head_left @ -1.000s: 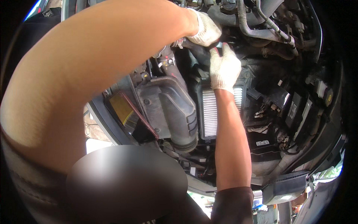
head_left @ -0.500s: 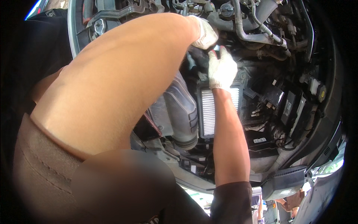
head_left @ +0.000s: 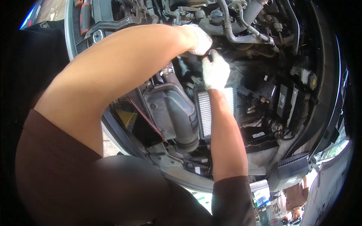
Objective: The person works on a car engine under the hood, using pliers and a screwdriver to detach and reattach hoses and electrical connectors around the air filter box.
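Observation:
My left hand (head_left: 200, 40), in a white knit glove, reaches in from the left over the engine bay. Its fingers curl down out of sight, and what they grip is hidden. Just below it, my right hand (head_left: 216, 71), gloved too, has thumb and forefinger closed around a small dark piece that I cannot make out. Red shows at the fingertips. My right wrist and forearm cross over a pleated white air filter (head_left: 204, 113) in a dark rectangular frame. Left of the filter lies a grey-black plastic air box cover (head_left: 160, 109) with a ribbed duct end.
Metal pipes and hoses (head_left: 241, 37) run across the far side. A flat dark panel with a red edge (head_left: 145, 124) lies at the left. A red-and-black handle (head_left: 85, 19) is at the far left. Another person (head_left: 296, 197) shows at the lower right.
The engine bay has shifted slightly left in view, and my left arm covers less of the air box cover. Both hands stay close together; a bright spot between them no longer shows.

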